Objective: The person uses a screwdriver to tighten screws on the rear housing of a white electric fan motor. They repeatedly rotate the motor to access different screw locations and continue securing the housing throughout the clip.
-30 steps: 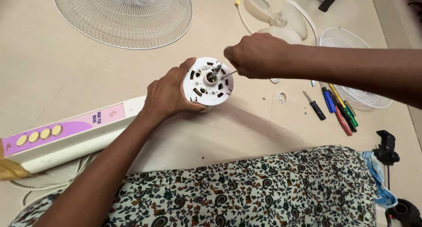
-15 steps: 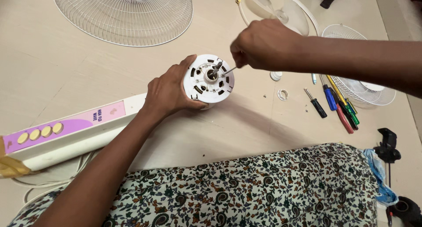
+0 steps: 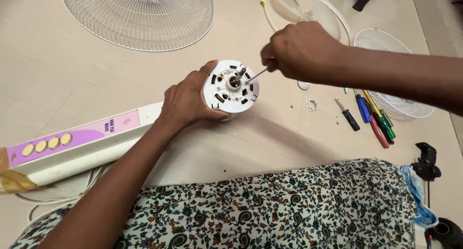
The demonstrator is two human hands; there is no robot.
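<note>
My left hand wraps around the side of a white round fan motor housing standing on the floor, its slotted face and metal shaft turned up. My right hand is closed on a thin screwdriver; the metal tip touches the housing face just right of the shaft. The handle is hidden inside my fist.
A white wire fan grille lies at the top left, a fan blade ring and a smaller grille at the top right. Several screwdrivers and small white rings lie to the right. A fan stand panel with yellow buttons is at left.
My right hand has lifted and shifted slightly right while the screwdriver tip stays on the housing face. My left hand keeps the same hold.
</note>
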